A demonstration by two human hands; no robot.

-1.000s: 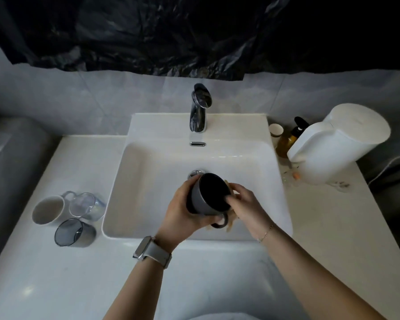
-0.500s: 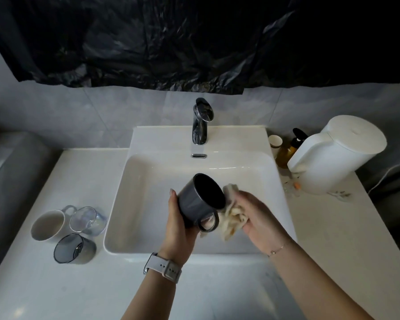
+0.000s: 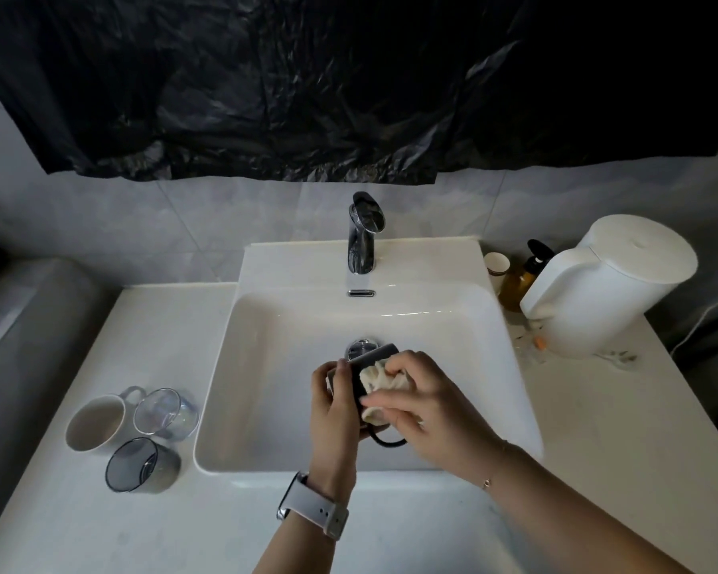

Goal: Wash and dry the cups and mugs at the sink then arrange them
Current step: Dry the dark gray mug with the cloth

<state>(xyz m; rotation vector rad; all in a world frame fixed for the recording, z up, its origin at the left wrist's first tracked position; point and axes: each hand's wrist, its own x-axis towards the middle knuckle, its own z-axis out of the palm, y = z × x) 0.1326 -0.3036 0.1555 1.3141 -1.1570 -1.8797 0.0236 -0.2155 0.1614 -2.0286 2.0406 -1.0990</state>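
Over the sink [image 3: 241, 366] — my left hand [image 3: 335, 401] grips the dark mug [image 3: 374, 355], my right hand [image 3: 428, 401] pinches the cream cloth [image 3: 377, 379] against it.

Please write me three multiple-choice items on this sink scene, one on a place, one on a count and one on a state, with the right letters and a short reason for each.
1. Where is the dark mug held?
A. Over the sink basin
B. On the counter by the white kettle
C. Under a running faucet

2. How many cups lie on the counter left of the basin?
A. One
B. Three
C. Five

3. What is the right hand doing?
A. Resting flat on the counter
B. Turning the faucet
C. Pressing a cream cloth against the mug

Answers:
1 A: the left hand grips the mug above the basin, near the drain.
2 B: a white mug, a clear glass cup and a smoky grey cup lie there.
3 C: its fingers curl round the cloth on the mug.
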